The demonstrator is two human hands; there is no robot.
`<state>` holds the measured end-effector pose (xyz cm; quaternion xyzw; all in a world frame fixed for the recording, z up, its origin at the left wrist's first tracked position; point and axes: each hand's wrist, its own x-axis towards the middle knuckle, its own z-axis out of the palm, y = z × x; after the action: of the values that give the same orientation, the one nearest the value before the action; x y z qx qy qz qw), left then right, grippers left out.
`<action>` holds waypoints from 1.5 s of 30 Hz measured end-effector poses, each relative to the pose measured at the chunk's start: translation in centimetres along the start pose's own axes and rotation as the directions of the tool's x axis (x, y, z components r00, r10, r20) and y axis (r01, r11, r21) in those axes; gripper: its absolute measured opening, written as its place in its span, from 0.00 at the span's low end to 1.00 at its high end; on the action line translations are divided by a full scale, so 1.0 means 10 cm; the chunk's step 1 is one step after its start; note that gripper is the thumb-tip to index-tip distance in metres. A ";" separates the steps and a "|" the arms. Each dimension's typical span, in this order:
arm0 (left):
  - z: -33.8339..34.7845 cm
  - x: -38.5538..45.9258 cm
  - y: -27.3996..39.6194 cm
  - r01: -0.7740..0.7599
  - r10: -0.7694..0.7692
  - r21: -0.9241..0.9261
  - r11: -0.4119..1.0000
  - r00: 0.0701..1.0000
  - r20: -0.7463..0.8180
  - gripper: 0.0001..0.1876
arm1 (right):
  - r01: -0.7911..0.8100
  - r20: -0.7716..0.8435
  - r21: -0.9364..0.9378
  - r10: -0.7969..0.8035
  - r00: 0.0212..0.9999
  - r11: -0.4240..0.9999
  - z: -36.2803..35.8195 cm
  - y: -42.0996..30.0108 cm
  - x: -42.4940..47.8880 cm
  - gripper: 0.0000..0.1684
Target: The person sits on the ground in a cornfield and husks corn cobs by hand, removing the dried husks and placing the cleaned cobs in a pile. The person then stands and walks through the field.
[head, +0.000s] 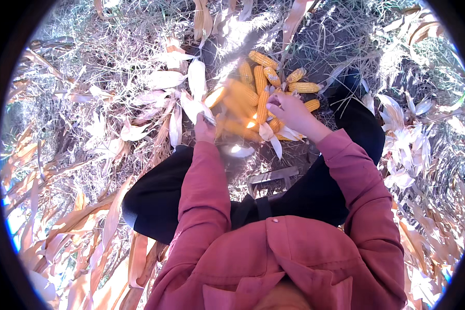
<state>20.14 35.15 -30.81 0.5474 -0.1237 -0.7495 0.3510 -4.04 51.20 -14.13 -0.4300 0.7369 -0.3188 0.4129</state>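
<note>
My left hand [206, 131] is closed around the lower tip of a pale husk-covered ear of corn [192, 105]. A small dark, shiny object [209, 120] shows at its fingers, too small to name. My right hand [291, 111] is over a heap of bare yellow corn ears [260, 79], fingers bent and close to one upright ear [262, 107]. Whether those fingers grip anything is unclear. A blurred smear covers the heap's left part. Beside my left hand, more husk-covered ears [197, 79] lie on the dry litter.
My bent legs in black trousers [159, 190] flank the heap. A small wooden piece [273, 175], perhaps part of a low stool, lies between them. Loose dry husks [405, 147] lie at the right, long dry corn leaves [81, 217] at lower left. Straw and dry grass [112, 62] cover the ground.
</note>
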 end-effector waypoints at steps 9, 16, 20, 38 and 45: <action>1.21 -1.41 0.18 -0.022 -0.400 0.601 0.799 0.726 0.559 0.22 | 0.429 -0.062 -0.762 -0.715 0.696 0.484 -0.26 -0.02 -0.01 0.20; 1.32 -2.06 0.36 -0.494 0.125 0.451 0.743 0.764 0.633 0.14 | 0.466 -0.065 -0.372 -0.523 0.850 0.803 -0.20 0.00 -0.24 0.24; 1.33 -2.34 0.40 -0.481 0.232 0.291 0.827 0.764 0.602 0.10 | 0.475 -0.015 -0.273 -0.497 0.868 0.837 -0.21 -0.18 -0.37 0.25; 1.24 -2.12 0.23 -0.257 0.189 0.093 0.962 0.870 0.455 0.07 | 0.529 -0.010 0.285 -0.550 0.835 0.799 0.24 -0.12 -0.31 0.26; 1.34 -2.35 0.40 -0.372 0.278 0.113 0.921 0.834 0.476 0.12 | 0.227 0.173 0.417 -0.322 0.931 0.880 0.03 -0.38 -0.44 0.30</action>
<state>13.22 45.11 -6.34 0.3621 -0.3681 -0.7683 0.3784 -1.08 53.48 -9.64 -0.4749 0.5348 -0.4610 0.5254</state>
